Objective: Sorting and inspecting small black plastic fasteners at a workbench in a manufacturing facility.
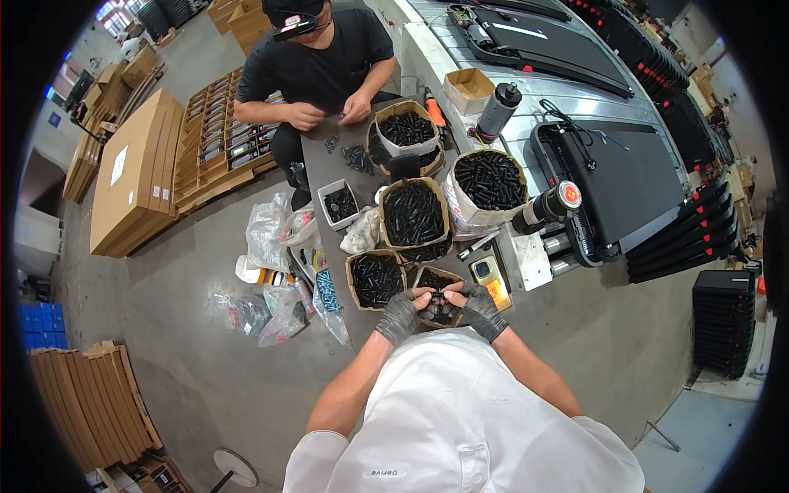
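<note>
Gloves are worn on both hands, grey and dark; the left hand (400, 315) and the right hand (481, 310) are held close together over a small cardboard tub (438, 297) at the near end of a narrow grey desk (325, 168); the fingers of both hands are curled inward and pinched on small dark parts (436, 307) taken from that tub, though exactly how many are gripped cannot be told. The tub is seen at the desk's near edge, just in front of the white-shirted chest; beside it on the left a second tub of black screws (376, 278) is set, and behind these a taller one (413, 214) and a wide round one (490, 181) are filled with the same black pieces. A small white box (339, 203) of dark bits is placed at the desk's left edge; clear plastic bags (271, 234) are scattered on the floor to the left. At the far end a person in a black shirt (316, 62) is seated, both hands busy over loose parts on the desk; flat cardboard cartons (131, 172) are stacked on the floor beyond.
</note>
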Demonstrator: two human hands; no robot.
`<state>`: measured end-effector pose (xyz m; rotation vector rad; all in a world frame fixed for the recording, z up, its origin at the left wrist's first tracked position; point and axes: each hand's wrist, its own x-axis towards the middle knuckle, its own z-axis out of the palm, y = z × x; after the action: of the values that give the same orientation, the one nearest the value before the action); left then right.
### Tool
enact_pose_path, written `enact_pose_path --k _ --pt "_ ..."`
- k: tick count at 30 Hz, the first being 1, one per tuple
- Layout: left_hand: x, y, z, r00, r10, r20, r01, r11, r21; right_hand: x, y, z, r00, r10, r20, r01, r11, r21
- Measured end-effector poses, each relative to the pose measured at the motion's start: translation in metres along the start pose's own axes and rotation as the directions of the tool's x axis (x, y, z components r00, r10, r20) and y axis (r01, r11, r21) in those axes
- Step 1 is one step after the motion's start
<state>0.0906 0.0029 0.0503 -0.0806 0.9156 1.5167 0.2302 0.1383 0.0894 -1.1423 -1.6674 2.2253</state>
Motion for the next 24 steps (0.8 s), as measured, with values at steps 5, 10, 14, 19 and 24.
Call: enact_pose_path --k 5,10,14,19,24 --pt "0.0 -0.002 -0.004 1.0 -0.017 0.016 0.017 0.999 0.034 0.001 -0.003 0.003 0.997 -0.068 -0.044 0.063 0.993 -0.104" --pt "0.002 -0.004 -0.005 1.0 -0.015 0.023 0.014 1.0 0.01 0.004 0.002 0.005 0.971 -0.228 -0.076 0.212 0.961 -0.175" --pt "0.002 -0.002 -0.005 0.998 -0.041 0.047 0.043 0.997 -0.057 0.002 0.0 0.01 0.954 -0.289 -0.073 0.263 0.931 -0.254" --pt "0.0 0.0 -0.007 0.995 -0.082 0.065 0.092 0.982 -0.164 -0.005 -0.012 0.019 0.901 -0.433 -0.016 0.381 0.809 -0.448" --pt "0.004 0.001 -0.007 0.997 -0.07 0.017 0.072 0.965 -0.253 -0.003 -0.011 0.014 0.976 -0.207 -0.071 0.203 0.977 -0.06"
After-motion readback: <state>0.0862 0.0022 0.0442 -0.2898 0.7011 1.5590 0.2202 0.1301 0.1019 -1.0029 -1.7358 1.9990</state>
